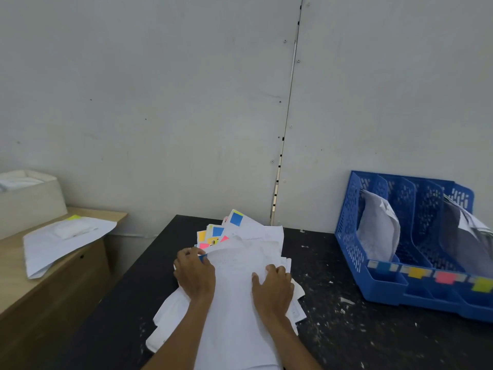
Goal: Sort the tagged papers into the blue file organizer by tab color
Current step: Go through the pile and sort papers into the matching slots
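Observation:
A loose pile of white tagged papers (240,303) lies on the black table (346,329). Blue, yellow and pink tabs (217,232) stick out at its far end. My left hand (196,273) pinches the left edge of the top sheet near a blue tab. My right hand (272,285) lies flat on the same sheet, fingers spread. The blue file organizer (378,287) stands at the right. Its front lip carries blue, yellow, pink and yellow-green labels. Papers stand in its leftmost and rightmost slots.
To the left stands a wooden cabinet (48,289) with several white papers (61,241) and a yellow tab on top, and a beige box (29,201) behind them. A grey wall closes off the back. White paint flecks dot the table.

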A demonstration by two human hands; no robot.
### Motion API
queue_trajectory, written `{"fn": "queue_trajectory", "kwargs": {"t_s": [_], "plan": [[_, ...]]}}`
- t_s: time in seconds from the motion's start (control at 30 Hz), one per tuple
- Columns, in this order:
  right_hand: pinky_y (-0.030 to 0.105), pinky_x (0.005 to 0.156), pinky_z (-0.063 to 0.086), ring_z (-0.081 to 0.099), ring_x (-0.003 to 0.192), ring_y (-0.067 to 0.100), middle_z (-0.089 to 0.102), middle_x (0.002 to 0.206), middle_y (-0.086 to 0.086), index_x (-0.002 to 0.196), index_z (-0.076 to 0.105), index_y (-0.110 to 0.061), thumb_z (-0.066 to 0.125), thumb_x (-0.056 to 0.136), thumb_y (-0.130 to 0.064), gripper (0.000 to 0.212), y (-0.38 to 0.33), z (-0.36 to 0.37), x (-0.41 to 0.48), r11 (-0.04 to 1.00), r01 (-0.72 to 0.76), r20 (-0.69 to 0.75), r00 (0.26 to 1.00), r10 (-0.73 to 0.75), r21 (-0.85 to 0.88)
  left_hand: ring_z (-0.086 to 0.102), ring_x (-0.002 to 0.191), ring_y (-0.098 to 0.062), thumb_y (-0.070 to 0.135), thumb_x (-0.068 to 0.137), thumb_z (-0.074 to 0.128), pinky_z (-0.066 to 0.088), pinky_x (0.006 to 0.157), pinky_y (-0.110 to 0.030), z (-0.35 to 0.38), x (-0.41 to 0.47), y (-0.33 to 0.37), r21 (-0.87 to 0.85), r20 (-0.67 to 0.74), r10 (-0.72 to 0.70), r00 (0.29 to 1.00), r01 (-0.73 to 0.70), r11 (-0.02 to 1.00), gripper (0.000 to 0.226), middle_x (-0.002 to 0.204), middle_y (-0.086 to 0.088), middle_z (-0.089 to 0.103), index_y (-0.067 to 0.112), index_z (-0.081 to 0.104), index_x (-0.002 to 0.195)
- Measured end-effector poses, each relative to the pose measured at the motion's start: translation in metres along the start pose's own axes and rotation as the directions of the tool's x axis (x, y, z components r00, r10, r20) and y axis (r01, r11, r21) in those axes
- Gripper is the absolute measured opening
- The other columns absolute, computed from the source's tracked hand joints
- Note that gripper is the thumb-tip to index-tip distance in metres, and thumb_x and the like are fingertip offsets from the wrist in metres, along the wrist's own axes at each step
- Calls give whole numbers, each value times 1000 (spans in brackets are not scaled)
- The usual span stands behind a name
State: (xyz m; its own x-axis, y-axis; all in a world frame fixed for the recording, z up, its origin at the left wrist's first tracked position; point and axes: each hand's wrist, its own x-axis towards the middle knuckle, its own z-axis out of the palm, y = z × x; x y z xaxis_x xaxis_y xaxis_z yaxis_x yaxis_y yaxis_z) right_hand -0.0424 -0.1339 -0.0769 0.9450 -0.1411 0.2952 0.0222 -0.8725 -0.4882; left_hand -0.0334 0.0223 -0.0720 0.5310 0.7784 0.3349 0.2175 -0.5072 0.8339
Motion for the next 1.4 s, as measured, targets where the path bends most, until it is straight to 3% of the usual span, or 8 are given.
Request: {"fn": "queue_trajectory", "kwargs": {"t_s": [0.37,0.63,0.8,0.93,1.07,1.13,1.27,1.4], "plan": [[37,95,42,53,113,24,59,123,3,126,56,-15,57,90,-41,45,0,10,1,996,-4,-74,997,10,91,59,79,-24,3,98,48,48,68,-27,-6,0,6,-258,98,8,995,18,966,23,92,-17,61,0,56,119],[34,86,43,54,104,22,62,108,1,111,63,-14,60,87,-41,37,1,6,1,972,-21,-96,994,44,234,55,80,-24,-2,98,39,43,54,-21,-10,1,15,-369,33,-60,998,68,927,19,91,-7,54,0,54,110],[27,56,40,57,66,14,59,67,-11,69,56,-22,72,79,-40,26,3,-28,11,845,-11,-106,991,80,535,52,81,-22,-3,96,41,40,63,-26,-11,7,42,-457,-25,-95,995,73,887,17,91,-10,57,-1,55,107],[29,63,52,61,70,7,66,72,-13,75,65,-25,73,65,-56,34,21,-56,37,836,15,23,999,-33,548,55,85,-25,-3,94,43,39,74,-28,-2,11,75,-568,-7,-146,989,116,815,15,91,-8,57,-1,55,103],[37,57,52,57,54,7,65,62,-3,66,68,-18,72,77,-42,26,53,-89,56,836,100,44,988,-146,539,56,91,-27,-1,94,43,38,75,-25,22,0,115,-605,27,-94,995,91,791,18,94,-6,57,1,55,107],[30,50,48,57,51,6,63,58,-3,61,65,-19,72,81,-35,27,68,-110,66,804,123,-23,991,-136,581,56,99,-26,1,95,46,41,78,-28,38,-14,138,-607,65,-35,997,67,792,22,102,-6,58,6,53,115],[24,54,42,54,57,8,60,62,-5,70,65,-14,64,91,-24,23,97,-150,92,757,170,-246,969,-13,630,37,133,-22,-1,83,61,34,110,-36,81,-59,175,-526,75,223,972,-151,837,70,144,-6,42,15,34,146],[26,71,42,57,80,17,64,84,-2,98,66,-6,52,98,-18,19,120,-183,113,769,185,-475,863,171,612,20,145,-17,21,91,61,17,118,-31,115,-118,215,-517,359,482,799,-259,816,71,158,-1,22,26,22,151]]}}
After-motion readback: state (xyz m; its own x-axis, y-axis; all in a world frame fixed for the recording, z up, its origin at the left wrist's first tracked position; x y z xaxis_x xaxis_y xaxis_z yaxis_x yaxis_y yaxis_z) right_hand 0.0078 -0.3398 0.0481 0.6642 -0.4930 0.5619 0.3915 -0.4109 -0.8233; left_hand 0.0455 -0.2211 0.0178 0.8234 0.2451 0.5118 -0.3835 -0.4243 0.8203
